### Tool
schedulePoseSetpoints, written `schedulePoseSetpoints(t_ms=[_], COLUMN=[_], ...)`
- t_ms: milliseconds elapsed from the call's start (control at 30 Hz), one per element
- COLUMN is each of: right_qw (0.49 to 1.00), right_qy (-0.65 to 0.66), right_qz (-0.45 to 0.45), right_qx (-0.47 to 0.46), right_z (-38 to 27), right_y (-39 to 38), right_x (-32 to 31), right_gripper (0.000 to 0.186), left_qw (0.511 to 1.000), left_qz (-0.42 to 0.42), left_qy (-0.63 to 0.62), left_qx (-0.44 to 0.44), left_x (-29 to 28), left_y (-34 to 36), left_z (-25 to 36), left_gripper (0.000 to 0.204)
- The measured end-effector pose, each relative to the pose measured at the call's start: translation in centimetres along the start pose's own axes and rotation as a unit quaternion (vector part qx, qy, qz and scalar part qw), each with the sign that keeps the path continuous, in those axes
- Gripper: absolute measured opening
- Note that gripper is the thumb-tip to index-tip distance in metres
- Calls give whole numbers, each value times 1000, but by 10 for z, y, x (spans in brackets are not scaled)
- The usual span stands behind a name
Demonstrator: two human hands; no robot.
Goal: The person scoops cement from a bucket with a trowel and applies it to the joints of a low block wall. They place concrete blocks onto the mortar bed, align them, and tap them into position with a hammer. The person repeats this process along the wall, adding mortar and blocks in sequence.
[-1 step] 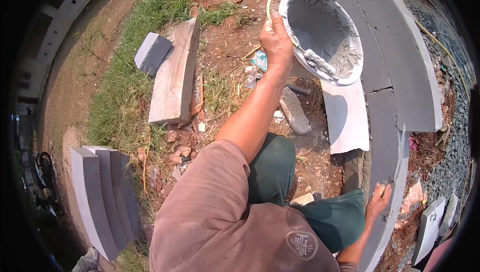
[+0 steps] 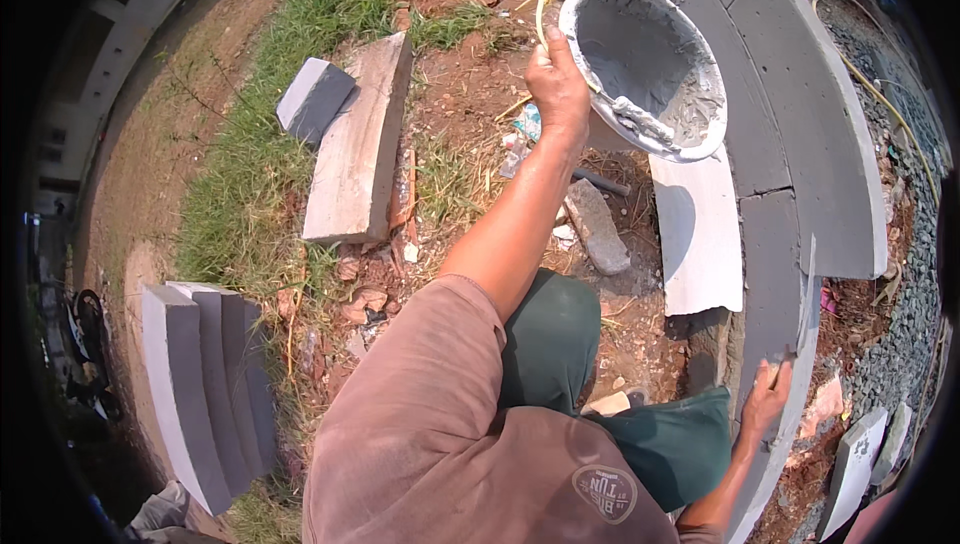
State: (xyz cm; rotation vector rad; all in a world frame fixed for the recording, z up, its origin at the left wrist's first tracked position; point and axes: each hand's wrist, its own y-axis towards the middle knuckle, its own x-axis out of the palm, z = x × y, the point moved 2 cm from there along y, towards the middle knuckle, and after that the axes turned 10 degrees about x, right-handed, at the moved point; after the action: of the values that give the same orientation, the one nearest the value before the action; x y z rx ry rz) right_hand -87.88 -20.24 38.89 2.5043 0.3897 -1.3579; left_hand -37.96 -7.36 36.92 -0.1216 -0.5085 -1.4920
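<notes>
My left hand (image 2: 560,94) is closed at the near-left rim of a white bucket (image 2: 718,134), with the bucket's yellow rope handle (image 2: 541,19) at its thumb. The bucket is tilted toward me. Wet grey mortar (image 2: 635,49) coats its inside, and a lump sits on the rim. At the lower right my right hand (image 2: 766,394) is wrapped round the handle of a trowel, mostly hidden by the fingers. The trowel's narrow blade (image 2: 806,279) shows nearly edge-on, along the grey block wall (image 2: 768,244). Whether the blade touches the wall I cannot tell.
Below the bucket lies a white slab (image 2: 700,254). A long pale block (image 2: 360,159) carries a small grey block (image 2: 315,102) on the left. Several curved grey blocks (image 2: 185,384) stand at the lower left. A stone (image 2: 597,227) and a dark rod (image 2: 600,181) lie near my knee.
My right hand and the trowel have moved slightly forward along the wall. The left hand stays on the bucket, and the view has shifted a little.
</notes>
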Motion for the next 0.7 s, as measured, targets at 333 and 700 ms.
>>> schedulePoseSetpoints(t_ms=[333, 700], right_qw=[903, 729], right_qy=[-180, -445], right_qz=[-235, -357], right_qx=[-310, -379], right_z=[-321, -385], right_y=[123, 131], right_x=[148, 226], right_gripper=[42, 26], left_qw=[964, 860], left_qz=[170, 123], left_qy=[117, 248], left_qx=[-164, -429], left_x=[-182, -351], left_y=[26, -125], left_z=[-128, 125], left_gripper=[58, 47])
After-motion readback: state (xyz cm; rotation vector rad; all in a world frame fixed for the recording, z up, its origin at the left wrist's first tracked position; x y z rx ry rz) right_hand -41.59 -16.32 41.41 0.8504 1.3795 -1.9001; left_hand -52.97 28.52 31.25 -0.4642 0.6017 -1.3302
